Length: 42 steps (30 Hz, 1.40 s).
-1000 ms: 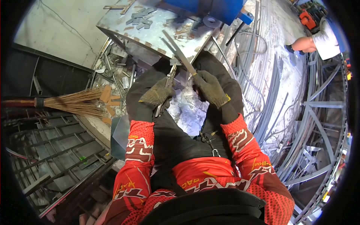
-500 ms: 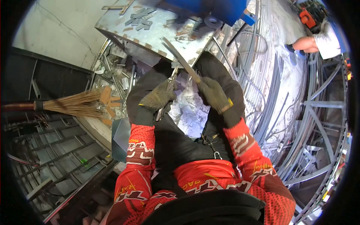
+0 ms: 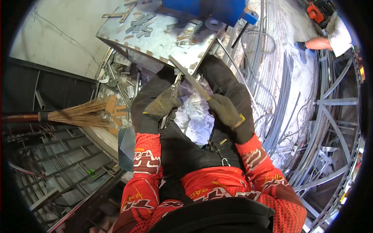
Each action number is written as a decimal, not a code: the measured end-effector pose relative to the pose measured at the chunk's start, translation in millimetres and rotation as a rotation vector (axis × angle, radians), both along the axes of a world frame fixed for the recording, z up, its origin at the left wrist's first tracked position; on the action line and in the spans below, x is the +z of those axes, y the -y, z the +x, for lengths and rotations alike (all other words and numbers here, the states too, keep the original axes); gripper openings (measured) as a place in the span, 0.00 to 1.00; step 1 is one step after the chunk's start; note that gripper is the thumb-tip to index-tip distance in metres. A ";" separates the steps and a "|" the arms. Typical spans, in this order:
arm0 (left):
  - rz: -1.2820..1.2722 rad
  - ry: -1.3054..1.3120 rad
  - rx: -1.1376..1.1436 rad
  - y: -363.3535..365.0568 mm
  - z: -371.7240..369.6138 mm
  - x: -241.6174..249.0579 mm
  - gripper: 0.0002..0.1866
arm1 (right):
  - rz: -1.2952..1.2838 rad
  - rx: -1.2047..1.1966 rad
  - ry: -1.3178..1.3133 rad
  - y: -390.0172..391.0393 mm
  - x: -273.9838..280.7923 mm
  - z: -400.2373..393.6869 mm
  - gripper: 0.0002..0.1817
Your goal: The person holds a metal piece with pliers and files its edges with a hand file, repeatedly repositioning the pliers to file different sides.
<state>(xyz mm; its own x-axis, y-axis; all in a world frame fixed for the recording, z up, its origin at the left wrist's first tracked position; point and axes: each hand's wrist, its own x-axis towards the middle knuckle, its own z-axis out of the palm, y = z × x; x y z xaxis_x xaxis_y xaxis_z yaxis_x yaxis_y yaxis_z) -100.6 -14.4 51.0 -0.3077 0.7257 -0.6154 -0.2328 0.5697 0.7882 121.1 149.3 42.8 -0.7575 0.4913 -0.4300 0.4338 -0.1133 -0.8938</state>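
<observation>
My gloved left hand (image 3: 163,104) is wrapped round a pair of locking pliers (image 3: 176,86), whose jaws hold a small metal piece (image 3: 177,72) at the near corner of the metal-topped table (image 3: 163,44). In my gloved right hand (image 3: 226,110) is the end of a long flat file (image 3: 190,79). The file slants up and left, its blade lying across or just over the small piece; whether they touch I cannot tell. Several flat grey metal pieces (image 3: 142,24) lie on the table, with a round disc (image 3: 214,24) at its right edge.
A blue machine (image 3: 206,9) stands on the table's far side. At left are a straw broom (image 3: 77,112) and metal scraps (image 3: 116,75). Long metal bars (image 3: 281,97) cover the floor at right. Another person's leg (image 3: 318,43) shows at the upper right.
My right hand has moved down and slightly right, drawing the file back toward me. The left hand keeps its hold on the pliers. The view has shifted slightly.
</observation>
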 end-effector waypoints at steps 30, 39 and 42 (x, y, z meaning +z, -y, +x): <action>0.095 0.173 0.143 10.1 12.5 -9.1 0.21 | -0.190 -0.154 -0.098 5.8 21.4 2.1 0.25; 0.202 0.051 0.283 -4.8 58.3 -13.8 0.35 | 0.364 -0.015 -0.153 26.3 -13.6 -3.3 0.40; 0.344 -0.013 0.355 -13.4 61.9 -30.5 0.47 | 0.514 0.037 -0.239 27.8 -24.6 -6.6 0.42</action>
